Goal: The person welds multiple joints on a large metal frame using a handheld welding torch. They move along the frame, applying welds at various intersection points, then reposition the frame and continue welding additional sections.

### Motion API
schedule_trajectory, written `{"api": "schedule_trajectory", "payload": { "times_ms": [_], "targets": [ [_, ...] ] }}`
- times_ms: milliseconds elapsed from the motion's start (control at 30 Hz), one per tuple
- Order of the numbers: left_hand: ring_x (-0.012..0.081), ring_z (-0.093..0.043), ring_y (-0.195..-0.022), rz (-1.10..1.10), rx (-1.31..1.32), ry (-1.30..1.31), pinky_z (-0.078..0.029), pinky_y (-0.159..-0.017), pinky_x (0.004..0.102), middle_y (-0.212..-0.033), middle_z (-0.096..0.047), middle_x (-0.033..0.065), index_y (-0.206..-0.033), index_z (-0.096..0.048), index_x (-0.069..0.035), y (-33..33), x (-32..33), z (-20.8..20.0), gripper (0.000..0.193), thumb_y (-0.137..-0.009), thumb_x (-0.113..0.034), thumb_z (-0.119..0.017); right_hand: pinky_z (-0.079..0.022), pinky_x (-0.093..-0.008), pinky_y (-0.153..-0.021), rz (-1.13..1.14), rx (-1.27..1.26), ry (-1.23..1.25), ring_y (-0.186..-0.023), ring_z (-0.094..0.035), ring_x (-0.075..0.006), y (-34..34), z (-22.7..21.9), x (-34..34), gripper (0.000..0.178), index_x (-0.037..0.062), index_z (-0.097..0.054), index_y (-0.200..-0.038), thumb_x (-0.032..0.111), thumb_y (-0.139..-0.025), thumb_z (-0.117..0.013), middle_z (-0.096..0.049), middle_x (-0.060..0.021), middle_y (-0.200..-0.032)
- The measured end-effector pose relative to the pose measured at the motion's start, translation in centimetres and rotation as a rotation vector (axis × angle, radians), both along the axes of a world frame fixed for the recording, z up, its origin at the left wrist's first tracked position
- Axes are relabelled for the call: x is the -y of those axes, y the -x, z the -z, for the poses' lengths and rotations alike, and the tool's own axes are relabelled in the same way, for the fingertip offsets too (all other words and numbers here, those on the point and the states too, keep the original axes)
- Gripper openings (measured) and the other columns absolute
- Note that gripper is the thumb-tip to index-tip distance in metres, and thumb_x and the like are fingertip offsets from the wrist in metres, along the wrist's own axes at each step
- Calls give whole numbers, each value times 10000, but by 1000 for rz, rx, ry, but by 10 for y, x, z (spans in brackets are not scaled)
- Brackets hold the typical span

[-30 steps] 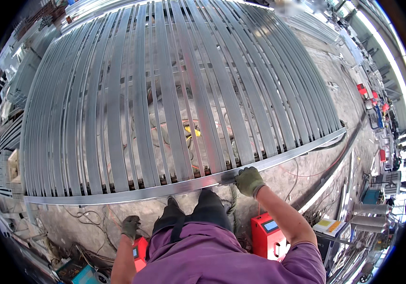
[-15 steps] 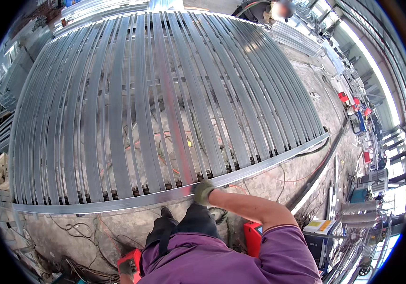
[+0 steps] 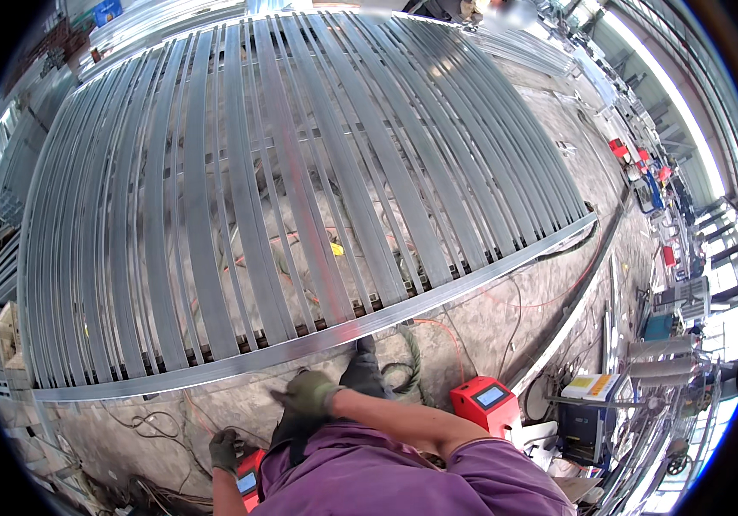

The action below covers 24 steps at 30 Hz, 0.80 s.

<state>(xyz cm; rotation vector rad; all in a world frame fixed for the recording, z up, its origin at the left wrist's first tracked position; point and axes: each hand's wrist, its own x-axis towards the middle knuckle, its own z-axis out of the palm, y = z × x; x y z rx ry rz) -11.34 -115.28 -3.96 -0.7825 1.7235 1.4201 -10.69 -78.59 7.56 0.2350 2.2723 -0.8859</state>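
My right hand [image 3: 307,396], in a green work glove, is in front of my legs, above my dark trousers and short of the frame's near rail. It is a little blurred; a finger stands out to the left and nothing shows in its grip. Lower on the left, my left hand [image 3: 225,449] wears a dark glove and hangs beside a red machine [image 3: 248,478] with a small screen. Its fingers are loosely bent and apart, with no object visible in them. Ahead lies a large metal frame of long grey slats [image 3: 253,249], closed by a near rail [image 3: 214,373].
A second red machine [image 3: 487,404] with a screen stands on the floor to my right, near a coiled green rope [image 3: 407,365]. Cables [image 3: 141,421] trail over the concrete. Metal profiles [image 3: 523,60] lie beyond the frame, where a partly visible person is also present.
My right hand has left the near rail and moved back and left, in front of my body. My left hand has risen from the red machine. The view has shifted slightly.
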Motion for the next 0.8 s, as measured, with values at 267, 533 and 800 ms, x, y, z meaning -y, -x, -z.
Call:
{"api": "schedule_trajectory", "payload": {
  "times_ms": [267, 533, 800],
  "targets": [
    [339, -695, -996, 714, -745, 395, -552, -921, 403, -1078, -721, 171, -1129, -680, -10, 36, -56, -12, 334, -870, -204, -765, -569, -426, -749, 729, -101, -120, -802, -755, -298, -125, 21, -110, 464, 23, -772, -1006, 467, -919, -668, -753, -182, -849],
    [440, -510, -1324, 1062, -1307, 441, -408, -1125, 526, -1333, -594, 251, -1281, -589, 11, 76, -211, -50, 634, -738, -250, -785, -570, -412, -730, 1323, -96, 105, -736, -751, -266, -212, 88, -124, 492, -10, -770, -904, 474, -919, -688, -757, -146, -755],
    [401, -643, -1114, 1310, -1229, 456, -493, -992, 494, -1103, -708, 188, -1132, -683, -42, 75, -263, -53, 505, -691, -273, -771, -549, -338, -701, 1770, -326, 202, -722, -695, -164, -312, 29, -120, 420, -25, -757, -945, 389, -973, -693, -741, -90, -796]
  ]
}}
